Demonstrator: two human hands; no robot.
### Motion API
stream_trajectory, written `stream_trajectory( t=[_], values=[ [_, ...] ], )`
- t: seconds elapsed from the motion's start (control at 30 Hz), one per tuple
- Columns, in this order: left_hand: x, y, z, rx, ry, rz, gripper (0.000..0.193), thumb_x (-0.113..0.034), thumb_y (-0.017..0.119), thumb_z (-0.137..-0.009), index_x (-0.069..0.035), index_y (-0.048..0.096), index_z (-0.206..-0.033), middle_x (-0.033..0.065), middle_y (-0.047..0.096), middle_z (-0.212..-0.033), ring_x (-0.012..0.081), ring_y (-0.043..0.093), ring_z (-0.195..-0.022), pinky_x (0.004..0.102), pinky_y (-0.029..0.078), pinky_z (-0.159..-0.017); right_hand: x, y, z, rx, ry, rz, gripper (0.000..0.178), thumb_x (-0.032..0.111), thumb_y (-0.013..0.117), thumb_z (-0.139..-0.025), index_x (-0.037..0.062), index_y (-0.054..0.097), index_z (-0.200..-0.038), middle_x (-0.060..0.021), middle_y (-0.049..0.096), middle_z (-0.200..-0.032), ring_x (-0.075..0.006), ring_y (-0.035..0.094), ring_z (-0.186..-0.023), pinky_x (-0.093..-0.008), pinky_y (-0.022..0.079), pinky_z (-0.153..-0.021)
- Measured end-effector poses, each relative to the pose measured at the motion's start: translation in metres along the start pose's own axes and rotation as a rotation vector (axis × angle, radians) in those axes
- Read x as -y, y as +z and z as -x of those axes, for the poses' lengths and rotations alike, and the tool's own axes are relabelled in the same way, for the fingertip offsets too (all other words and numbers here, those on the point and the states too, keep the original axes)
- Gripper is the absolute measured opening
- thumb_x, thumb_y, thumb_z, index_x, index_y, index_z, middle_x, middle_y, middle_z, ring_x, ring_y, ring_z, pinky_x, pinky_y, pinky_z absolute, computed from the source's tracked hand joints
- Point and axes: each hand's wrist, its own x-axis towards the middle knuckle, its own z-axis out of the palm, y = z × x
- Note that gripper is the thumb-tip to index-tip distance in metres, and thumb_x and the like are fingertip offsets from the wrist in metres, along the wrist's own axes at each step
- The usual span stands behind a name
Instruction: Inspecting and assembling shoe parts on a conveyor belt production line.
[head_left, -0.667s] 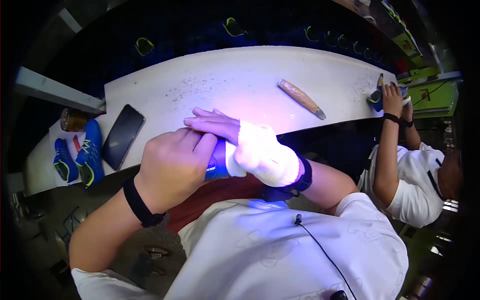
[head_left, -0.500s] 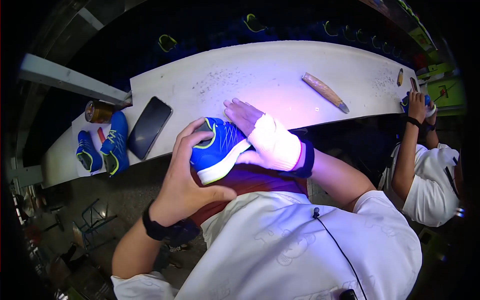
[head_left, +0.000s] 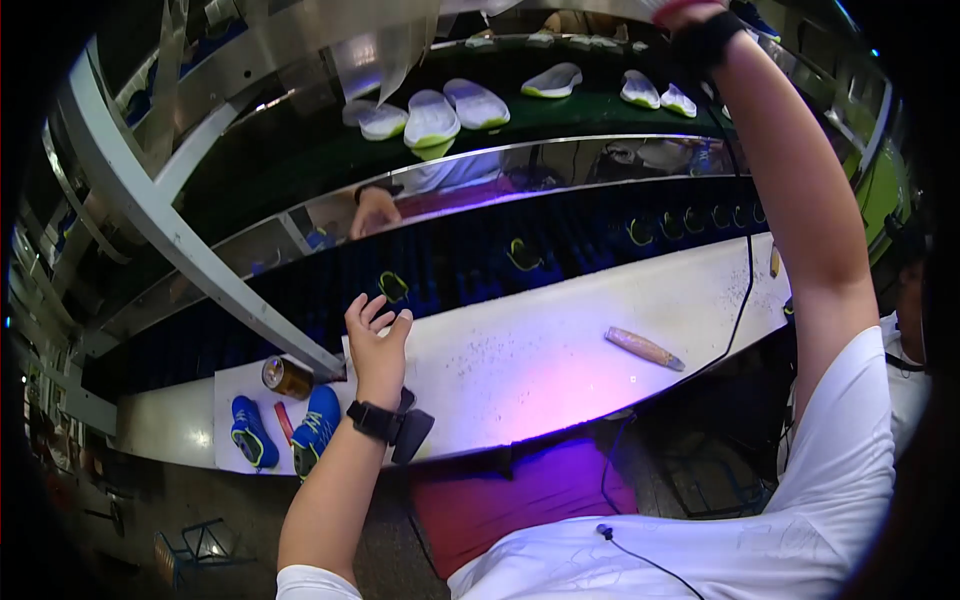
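Note:
My left hand (head_left: 380,350) is raised over the bench's far edge. Its fingers are apart and it holds nothing. The nearest thing beyond its fingertips is a dark shoe with a lime-green collar (head_left: 393,287) on the dark lower belt. My right arm (head_left: 800,190) reaches up to the top edge. Only the gloved base of my right hand (head_left: 686,12) shows there, above a black wristband, and its fingers are out of the picture. On the bench's left part stand two blue shoes with lime trim, one further left (head_left: 254,434) and one beside my left forearm (head_left: 316,424).
A metal tin (head_left: 286,377) stands by a slanting metal post (head_left: 200,255). A wood-coloured handled tool (head_left: 645,347) lies on the white bench (head_left: 500,390). Several pale soles (head_left: 432,118) rest on the upper green belt. A black cable (head_left: 745,270) hangs over the bench's right side.
The blue shoe between my hands has left the picture. My right hand has gone up to the top edge; my left hand has moved forward and is off the shoe. The view has tilted up.

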Motion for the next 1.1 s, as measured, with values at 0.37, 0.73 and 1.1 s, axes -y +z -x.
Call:
stream_trajectory(
  t=[0.37, 0.73, 1.1],
  values=[
    [0.22, 0.05, -0.213, -0.159, -0.461, -0.741, 0.118, -0.046, 0.093, -0.071, 0.006, 0.025, -0.154, 0.0261, 0.058, -0.146, 0.0372, 0.061, -0.133, 0.0426, 0.051, -0.11, -0.009, 0.16, -0.091, 0.475, -0.104, -0.241, 0.055, 0.049, 0.041, -0.107, 0.0284, 0.05, -0.157, -0.0195, 0.068, -0.137, -0.0358, 0.072, -0.113, -0.0488, 0.059, -0.095],
    [0.119, 0.057, -0.138, -0.013, -0.476, 0.009, 0.073, -0.036, 0.087, -0.086, 0.004, 0.05, -0.134, 0.0186, 0.066, -0.124, 0.0295, 0.07, -0.105, 0.045, 0.06, -0.093, 0.147, 0.165, 0.055, 0.421, -0.691, -0.596, 0.025, 0.027, 0.065, -0.092, 0.0129, 0.078, -0.108, -0.0122, 0.073, -0.112, -0.0266, 0.071, -0.107, -0.0415, 0.057, -0.088],
    [0.003, 0.01, 0.087, 0.527, -0.74, 0.255, 0.057, -0.042, 0.074, -0.098, 0.005, 0.064, -0.128, 0.0182, 0.073, -0.109, 0.0307, 0.074, -0.1, 0.0455, 0.063, -0.087, 0.074, 0.12, 0.072, 0.446, -0.698, -0.267, 0.016, 0.011, 0.063, -0.101, 0.0003, 0.073, -0.108, -0.0091, 0.075, -0.101, -0.0219, 0.073, -0.087, -0.034, 0.057, -0.079]
  ],
)
